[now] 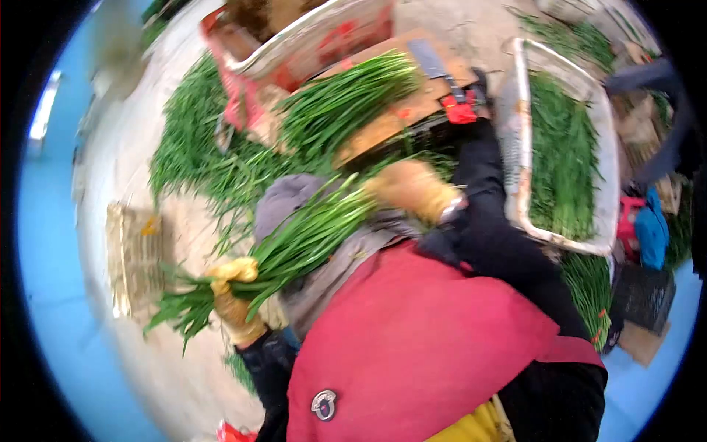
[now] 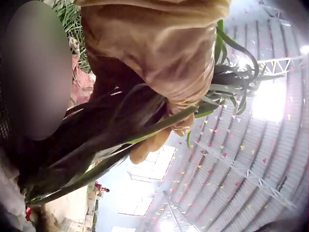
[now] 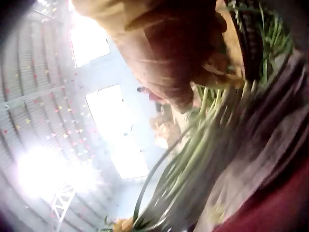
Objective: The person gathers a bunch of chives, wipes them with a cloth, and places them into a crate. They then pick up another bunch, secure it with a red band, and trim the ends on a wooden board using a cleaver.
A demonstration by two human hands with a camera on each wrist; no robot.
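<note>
A long bunch of garlic chives (image 1: pixel 313 228) lies across my lap, over a grey cloth and the red apron. My left hand (image 1: pixel 234 298), in a yellowish glove, grips it near the leafy green end; in the left wrist view the gloved fingers (image 2: pixel 147 145) curl round the leaves. The right hand (image 1: pixel 412 190), gloved too and blurred in the head view, holds the pale stem end. From the right wrist, the stems (image 3: pixel 212 113) come out from under that glove (image 3: pixel 164 58).
Ahead, a wooden board (image 1: pixel 368 140) carries another pile of chives (image 1: pixel 346 99) and a cleaver (image 1: pixel 427 59). A white crate (image 1: pixel 521 132) of chives stands at right, a loose heap (image 1: pixel 191 125) at left. Behind the board is a red-marked tub (image 1: pixel 331 37); a gold box (image 1: pixel 136 258) stands far left.
</note>
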